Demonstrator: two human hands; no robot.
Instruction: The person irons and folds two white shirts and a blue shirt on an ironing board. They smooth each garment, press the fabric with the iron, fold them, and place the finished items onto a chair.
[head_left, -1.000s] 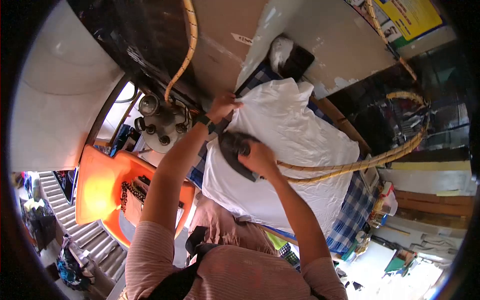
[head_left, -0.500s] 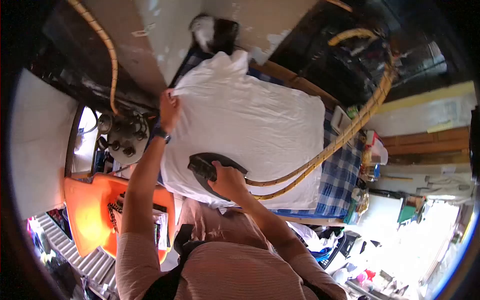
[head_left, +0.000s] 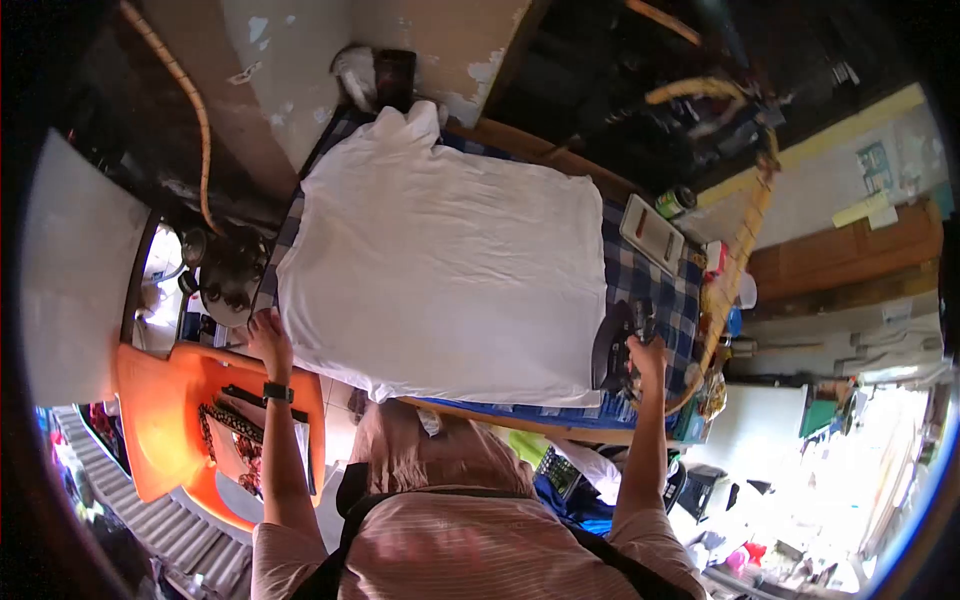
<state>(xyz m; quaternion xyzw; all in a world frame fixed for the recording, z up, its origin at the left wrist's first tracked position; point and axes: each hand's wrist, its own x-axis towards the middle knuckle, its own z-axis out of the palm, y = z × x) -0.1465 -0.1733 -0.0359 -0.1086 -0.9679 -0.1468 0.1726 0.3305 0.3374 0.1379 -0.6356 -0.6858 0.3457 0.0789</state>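
Observation:
A white shirt (head_left: 450,270) lies spread over a blue plaid cloth (head_left: 683,290) on the ironing surface, its collar end toward the far left. My right hand (head_left: 648,354) is closed around the handle of a dark clothes iron (head_left: 612,348). The iron sits at the shirt's near right edge, partly over the plaid cloth. Beside the shirt's near left edge is my left hand (head_left: 268,338), fingers somewhat apart and nothing visible in them. The iron's cord (head_left: 735,270), wrapped in yellowish sleeving, hangs down at the right.
An orange chair (head_left: 150,430) holding folded things stands at the left, below a round metal appliance (head_left: 230,285). On the plaid cloth's far right lie a pale tray (head_left: 652,235) and a green can (head_left: 677,202). A dark object (head_left: 395,78) sits by the far wall.
My right hand has carried the iron from the shirt's near left part to its right edge. My left hand has left the shirt's far left edge and come nearer. The shirt lies flatter.

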